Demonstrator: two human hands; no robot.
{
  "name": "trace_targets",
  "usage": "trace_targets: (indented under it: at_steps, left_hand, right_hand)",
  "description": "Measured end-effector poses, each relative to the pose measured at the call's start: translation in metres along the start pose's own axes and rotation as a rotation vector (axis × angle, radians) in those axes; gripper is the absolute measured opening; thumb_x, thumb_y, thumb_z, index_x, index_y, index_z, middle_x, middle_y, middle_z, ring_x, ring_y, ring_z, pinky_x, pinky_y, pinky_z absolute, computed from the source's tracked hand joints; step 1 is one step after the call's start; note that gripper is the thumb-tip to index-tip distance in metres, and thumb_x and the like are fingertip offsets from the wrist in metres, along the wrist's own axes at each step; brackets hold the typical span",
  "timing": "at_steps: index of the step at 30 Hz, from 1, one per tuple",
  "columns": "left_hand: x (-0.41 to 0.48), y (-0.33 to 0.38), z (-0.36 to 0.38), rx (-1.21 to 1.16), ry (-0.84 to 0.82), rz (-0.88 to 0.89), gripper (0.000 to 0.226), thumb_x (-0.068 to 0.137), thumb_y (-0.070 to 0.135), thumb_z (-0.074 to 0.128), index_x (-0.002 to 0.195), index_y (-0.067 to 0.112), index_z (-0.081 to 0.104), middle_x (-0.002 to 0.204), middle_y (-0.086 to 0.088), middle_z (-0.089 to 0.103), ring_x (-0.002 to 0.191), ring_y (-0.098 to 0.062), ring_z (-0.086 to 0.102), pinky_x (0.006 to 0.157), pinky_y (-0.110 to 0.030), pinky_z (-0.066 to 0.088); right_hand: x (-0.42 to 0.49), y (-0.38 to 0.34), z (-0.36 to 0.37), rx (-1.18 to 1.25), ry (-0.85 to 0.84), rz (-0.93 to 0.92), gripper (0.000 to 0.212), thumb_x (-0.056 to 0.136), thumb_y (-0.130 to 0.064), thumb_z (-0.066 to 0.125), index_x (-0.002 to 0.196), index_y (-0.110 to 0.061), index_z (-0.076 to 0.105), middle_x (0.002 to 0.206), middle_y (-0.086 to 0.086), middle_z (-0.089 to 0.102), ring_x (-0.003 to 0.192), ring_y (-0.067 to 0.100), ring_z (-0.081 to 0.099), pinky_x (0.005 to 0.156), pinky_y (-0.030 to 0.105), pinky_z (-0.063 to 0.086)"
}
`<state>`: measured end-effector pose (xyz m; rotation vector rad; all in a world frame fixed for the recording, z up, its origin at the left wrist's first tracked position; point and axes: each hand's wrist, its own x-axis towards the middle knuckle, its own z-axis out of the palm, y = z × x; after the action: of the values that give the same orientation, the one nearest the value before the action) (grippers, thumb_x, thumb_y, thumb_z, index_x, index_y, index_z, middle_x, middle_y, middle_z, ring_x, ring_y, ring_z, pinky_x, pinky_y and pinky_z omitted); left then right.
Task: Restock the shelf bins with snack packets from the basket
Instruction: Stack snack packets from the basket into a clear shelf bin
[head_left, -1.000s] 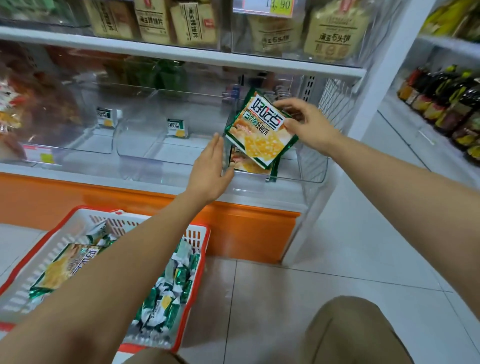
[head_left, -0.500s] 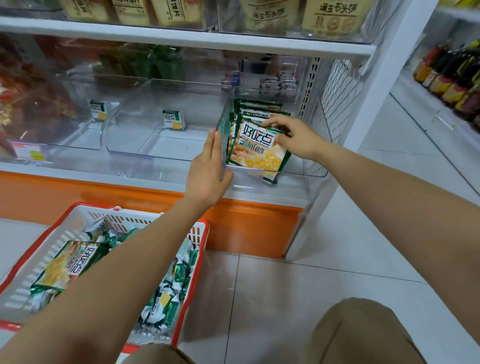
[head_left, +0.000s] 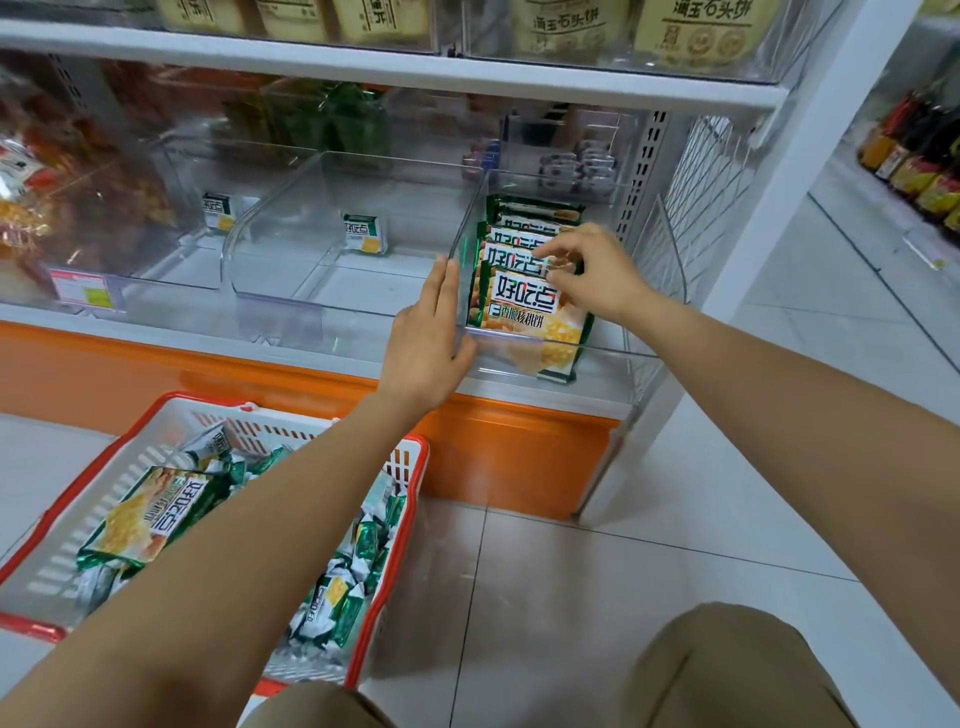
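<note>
Seen from the head camera, the left hand (head_left: 426, 348) lies flat with its fingers straight, bracing the left wall of the clear plastic shelf bin (head_left: 608, 364). The right hand (head_left: 597, 275) pinches the tops of the green-and-white foil snack packets (head_left: 524, 304) standing inside. They would sit best squared upright and snug together. I count four there, and one more big one lies in the red-rimmed white basket (head_left: 410, 467).

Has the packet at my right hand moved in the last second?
Yes. From above the rim of the right-hand bin, the packet dropped into it, fronting the row.
</note>
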<state>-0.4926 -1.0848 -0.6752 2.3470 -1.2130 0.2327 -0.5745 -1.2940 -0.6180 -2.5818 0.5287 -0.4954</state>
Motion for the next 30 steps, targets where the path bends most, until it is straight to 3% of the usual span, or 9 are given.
trace_targets:
  at_steps: [5,10,13,16,18,20,24,28,30]
  left_hand:
    - [-0.016,-0.019,-0.017,0.030,0.043,0.033,0.063,0.097,0.021,0.051,0.153,0.007,0.026,0.156,-0.012,0.032,0.141,-0.027,0.034,0.115,-0.043,0.024]
    - [-0.058,-0.069,-0.038,0.125,0.156,-0.027,0.050,0.088,0.018,0.050,0.136,0.005,0.051,0.135,-0.014,0.055,0.123,-0.030,0.051,0.103,-0.044,0.035]
    - [-0.100,-0.109,-0.049,0.168,0.154,-0.118,0.046,0.086,0.021,0.045,0.128,0.006,0.057,0.125,-0.013,0.058,0.112,-0.032,0.053,0.094,-0.046,0.039]
    - [-0.153,-0.153,-0.051,0.203,0.080,-0.249,0.043,0.087,0.023,0.045,0.125,0.006,0.058,0.122,-0.014,0.058,0.107,-0.036,0.054,0.091,-0.047,0.040]
    - [-0.189,-0.180,-0.049,0.250,-0.006,-0.356,0.039,0.089,0.023,0.047,0.123,0.006,0.058,0.123,-0.015,0.057,0.105,-0.038,0.054,0.089,-0.046,0.041]
    - [-0.223,-0.203,-0.045,0.279,-0.096,-0.444,0.040,0.090,0.024,0.051,0.124,0.004,0.056,0.128,-0.018,0.054,0.113,-0.039,0.052,0.094,-0.048,0.039]
    - [-0.279,-0.245,-0.036,0.299,-0.218,-0.560,0.048,0.094,0.030,0.048,0.133,0.002,0.050,0.146,-0.020,0.043,0.136,-0.038,0.036,0.113,-0.052,0.026]
    - [-0.317,-0.271,-0.029,0.311,-0.259,-0.702,0.056,0.101,0.036,0.039,0.148,0.007,0.035,0.159,-0.016,0.026,0.148,-0.033,0.018,0.120,-0.049,0.012]
    - [-0.330,-0.279,-0.026,0.321,-0.272,-0.730,0.063,0.102,0.043,0.034,0.155,0.010,0.022,0.163,-0.012,0.014,0.151,-0.029,0.006,0.122,-0.045,0.002]
  right_hand:
    - [-0.005,-0.052,0.006,0.160,0.033,-0.116,0.024,0.091,-0.008,0.061,0.108,-0.021,0.071,0.104,-0.004,0.061,0.091,0.013,0.058,0.082,0.023,0.047]
    - [-0.007,-0.121,0.052,0.279,-0.049,-0.266,0.022,0.090,-0.005,0.060,0.104,-0.014,0.073,0.096,-0.001,0.068,0.080,0.010,0.058,0.069,0.008,0.042]
    - [-0.013,-0.160,0.101,0.300,-0.154,-0.339,0.020,0.088,-0.005,0.060,0.103,-0.011,0.073,0.090,0.006,0.068,0.075,0.013,0.057,0.069,0.014,0.041]
    - [-0.024,-0.191,0.159,0.318,-0.280,-0.358,0.020,0.087,-0.007,0.061,0.101,-0.013,0.073,0.089,0.010,0.069,0.078,0.020,0.059,0.075,0.027,0.046]
    - [-0.033,-0.208,0.197,0.340,-0.363,-0.322,0.018,0.088,-0.009,0.063,0.103,-0.013,0.073,0.090,0.013,0.070,0.078,0.020,0.060,0.075,0.027,0.046]
    - [-0.040,-0.223,0.232,0.349,-0.454,-0.285,0.019,0.091,-0.012,0.063,0.107,-0.011,0.071,0.085,0.005,0.065,0.071,0.009,0.054,0.067,0.020,0.042]
    - [-0.054,-0.245,0.299,0.339,-0.610,-0.183,0.024,0.096,-0.018,0.057,0.118,-0.011,0.064,0.077,-0.016,0.046,0.068,-0.001,0.045,0.061,0.021,0.035]
    - [-0.071,-0.261,0.356,0.301,-0.800,-0.047,0.032,0.100,-0.026,0.054,0.128,-0.013,0.055,0.118,0.007,0.062,0.098,0.025,0.062,0.076,0.034,0.047]
    - [-0.079,-0.267,0.378,0.286,-0.837,0.011,0.030,0.100,-0.025,0.054,0.127,-0.013,0.055,0.117,0.013,0.064,0.093,0.029,0.065,0.081,0.043,0.054]
